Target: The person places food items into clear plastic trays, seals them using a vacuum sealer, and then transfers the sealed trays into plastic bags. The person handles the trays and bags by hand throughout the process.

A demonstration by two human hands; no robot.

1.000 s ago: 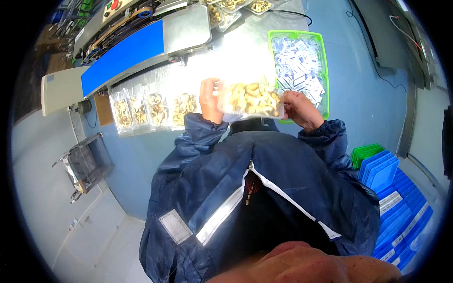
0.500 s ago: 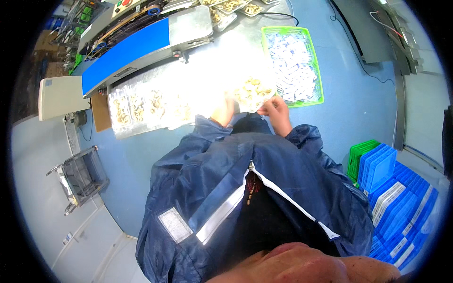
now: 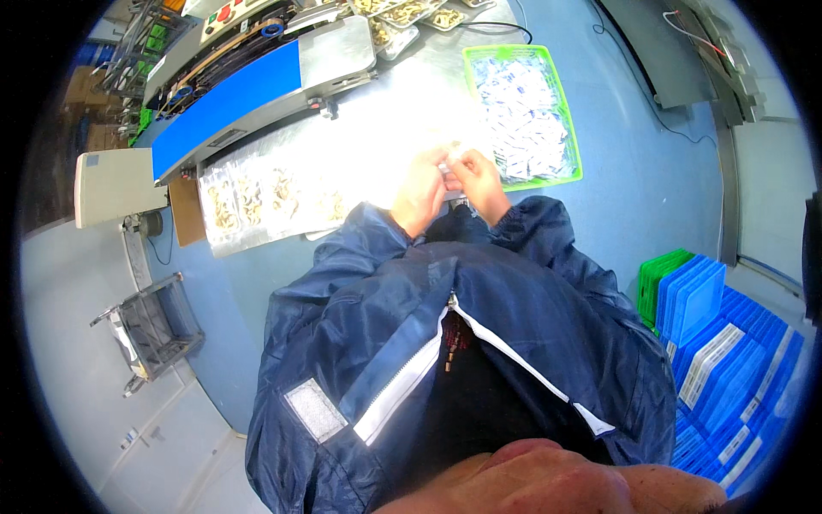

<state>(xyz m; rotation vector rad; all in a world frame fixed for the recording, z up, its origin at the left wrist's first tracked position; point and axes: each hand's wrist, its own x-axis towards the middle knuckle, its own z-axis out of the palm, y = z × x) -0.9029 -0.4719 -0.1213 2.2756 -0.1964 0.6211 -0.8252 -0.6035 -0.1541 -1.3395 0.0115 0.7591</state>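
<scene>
On the metal table [image 3: 407, 116], close to its near edge, my hands meet in strong glare. My left hand [image 3: 418, 190] has its fingers curled, fingertips close to those of the right. My right hand [image 3: 481, 182] is closed in a pinch at a small whitish thing between the two hands, too washed out to name. To the left lies a row of clear bags [image 3: 281, 199] holding curled, pale-brown pieces. Just beyond my right hand stands a green basket [image 3: 575, 141] full of small white-and-blue packets [image 3: 524, 107].
A machine with a blue conveyor belt [image 3: 231, 107] stands at the far left of the table. Filled clear packs [image 3: 402, 13] sit at the back. Blue crates [image 3: 728, 360] and green crates [image 3: 658, 287] are stacked at right; a metal-framed stool [image 3: 152, 330] stands at left.
My hands have come together, the left moving right and the right moving slightly left. The pack of pale-brown pieces between them no longer shows.
</scene>
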